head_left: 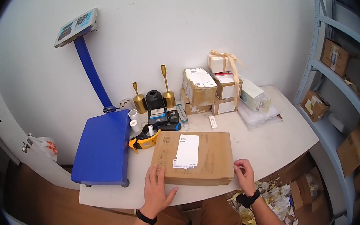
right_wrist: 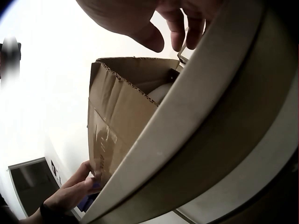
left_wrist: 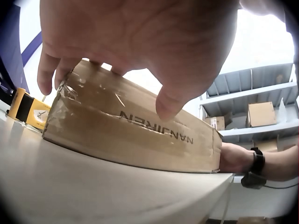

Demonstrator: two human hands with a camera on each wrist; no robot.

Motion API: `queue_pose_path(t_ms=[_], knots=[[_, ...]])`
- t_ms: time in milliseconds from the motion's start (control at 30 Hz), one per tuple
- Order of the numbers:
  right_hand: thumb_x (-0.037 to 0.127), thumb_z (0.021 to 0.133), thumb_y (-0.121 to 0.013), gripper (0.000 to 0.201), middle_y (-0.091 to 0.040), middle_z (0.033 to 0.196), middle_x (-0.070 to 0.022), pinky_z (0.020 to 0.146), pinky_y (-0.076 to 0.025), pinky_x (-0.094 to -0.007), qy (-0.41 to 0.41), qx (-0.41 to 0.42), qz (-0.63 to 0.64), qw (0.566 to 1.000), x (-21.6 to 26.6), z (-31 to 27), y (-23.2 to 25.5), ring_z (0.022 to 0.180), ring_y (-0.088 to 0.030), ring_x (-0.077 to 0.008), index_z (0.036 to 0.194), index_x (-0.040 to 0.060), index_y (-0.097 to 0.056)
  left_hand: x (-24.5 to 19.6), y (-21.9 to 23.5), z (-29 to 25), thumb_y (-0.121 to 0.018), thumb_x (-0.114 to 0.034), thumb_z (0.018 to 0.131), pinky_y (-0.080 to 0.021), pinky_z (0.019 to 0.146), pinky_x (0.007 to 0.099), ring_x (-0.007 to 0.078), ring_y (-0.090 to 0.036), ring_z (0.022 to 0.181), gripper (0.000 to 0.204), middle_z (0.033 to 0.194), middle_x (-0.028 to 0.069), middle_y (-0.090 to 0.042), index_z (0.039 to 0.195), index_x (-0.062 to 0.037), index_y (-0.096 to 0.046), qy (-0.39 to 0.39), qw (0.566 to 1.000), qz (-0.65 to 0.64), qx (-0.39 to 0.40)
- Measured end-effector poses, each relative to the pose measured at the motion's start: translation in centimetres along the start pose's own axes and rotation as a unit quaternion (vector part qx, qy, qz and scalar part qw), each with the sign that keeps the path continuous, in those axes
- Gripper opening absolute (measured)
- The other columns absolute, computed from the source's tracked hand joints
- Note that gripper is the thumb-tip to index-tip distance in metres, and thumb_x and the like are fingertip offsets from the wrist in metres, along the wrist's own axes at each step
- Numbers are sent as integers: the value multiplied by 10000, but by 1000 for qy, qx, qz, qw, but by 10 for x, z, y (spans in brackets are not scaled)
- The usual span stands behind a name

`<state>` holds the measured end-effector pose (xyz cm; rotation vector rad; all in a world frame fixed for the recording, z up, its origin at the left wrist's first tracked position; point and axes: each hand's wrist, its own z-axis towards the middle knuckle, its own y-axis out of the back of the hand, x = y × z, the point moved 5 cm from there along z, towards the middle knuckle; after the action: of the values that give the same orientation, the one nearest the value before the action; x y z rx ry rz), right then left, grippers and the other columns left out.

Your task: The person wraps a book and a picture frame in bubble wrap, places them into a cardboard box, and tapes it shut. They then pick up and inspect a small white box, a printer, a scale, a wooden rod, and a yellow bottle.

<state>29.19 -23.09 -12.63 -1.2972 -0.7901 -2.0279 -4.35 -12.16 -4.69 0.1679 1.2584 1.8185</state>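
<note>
A flat brown cardboard box (head_left: 210, 153) with a white label (head_left: 186, 151) on top lies near the table's front edge. My left hand (head_left: 156, 188) rests at its left front corner, fingers on the top edge and left side, thumb stretched along the printed front side (left_wrist: 154, 126). At the right end, my right hand (head_left: 244, 173) is close beside the box, its fingers loosely bent with nothing between them. The right wrist view shows this end of the box (right_wrist: 121, 102) standing open, with something white and rounded (right_wrist: 160, 92) inside, partly hidden by the table edge.
A blue platform scale (head_left: 101, 150) stands on the left. Behind the box are a yellow tape dispenser (head_left: 146, 139), gold candle holders (head_left: 168, 98), stacked small boxes (head_left: 199, 91) and a plastic-wrapped pack (head_left: 258, 113). Shelving (head_left: 336, 71) rises at right, above scrap paper (head_left: 270, 199) on the floor.
</note>
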Motion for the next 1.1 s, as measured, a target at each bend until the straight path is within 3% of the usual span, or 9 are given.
queue_pose_path(t_ms=[33,100,233,333,433,567,633,867,1100], knots=[[54,959,-596,171,-629,1125,-107,822,-533,-315,0,-3,-2,1000,1,1,-1,949,-625,-187,1119,5,-630,-2,1,-1,-769,-337,815,-345,1105,552,505,-346,1339,810,1495,274,-326,1447,15,-403,-3,1000,-2,1],[100,932,-638,259,-612,1182,-148,907,-519,-393,218,114,-200,948,24,-2,-21,988,-624,-270,1175,10,-638,-2,3,-4,-757,-336,836,-346,1108,557,515,-345,1333,802,1498,281,-322,1454,21,-392,25,1000,-11,1],[161,917,-671,367,-631,1206,-190,991,-482,-423,247,219,-277,902,49,-14,-42,1042,-633,-336,1243,0,-617,-2,14,-17,-752,-339,847,-346,1105,557,519,-351,1327,800,1506,282,-317,1462,19,-388,35,999,-23,18],[165,915,-694,424,-676,1237,-175,1007,-480,-376,8,325,47,945,26,-17,-56,1156,-628,-250,1281,-23,-592,-4,25,-33,-745,-345,848,-333,1113,560,496,-348,1333,801,1505,269,-329,1468,17,-389,56,998,-16,22],[165,926,-700,449,-666,1265,-141,1005,-485,-362,-56,317,164,933,22,-14,-68,1150,-614,-200,1308,-35,-574,-20,37,-44,-741,-342,844,-326,1111,564,490,-358,1325,741,1458,258,-400,1418,26,-450,75,991,103,38],[177,946,-691,459,-652,1286,-120,1011,-483,-353,-33,335,88,938,25,-7,-94,1151,-601,-177,1326,-45,-560,-25,47,-28,-735,-344,840,-323,1103,572,466,-395,1310,668,1395,242,-477,1347,34,-519,47,987,152,10],[184,965,-669,443,-644,1294,-107,1011,-481,-342,-96,359,173,912,34,-7,-108,1156,-592,-168,1328,-46,-560,-16,42,-8,-732,-350,845,-335,1094,559,451,-432,1298,625,1325,235,-542,1296,45,-554,0,1000,17,-8],[190,977,-643,400,-670,1242,-86,1000,-481,-309,-77,337,192,919,7,-7,-108,1134,-601,-139,1297,-45,-592,0,24,26,-718,-369,854,-354,1093,520,457,-435,1320,653,1368,255,-539,1312,63,-547,-20,999,31,15],[28,795,-569,442,-705,1118,-91,904,-539,-307,-254,271,346,861,-5,1,-66,979,-676,-148,1227,-50,-616,6,26,25,-719,-367,846,-346,1111,510,441,-444,1326,686,1424,252,-515,1342,71,-539,-7,999,19,29]])
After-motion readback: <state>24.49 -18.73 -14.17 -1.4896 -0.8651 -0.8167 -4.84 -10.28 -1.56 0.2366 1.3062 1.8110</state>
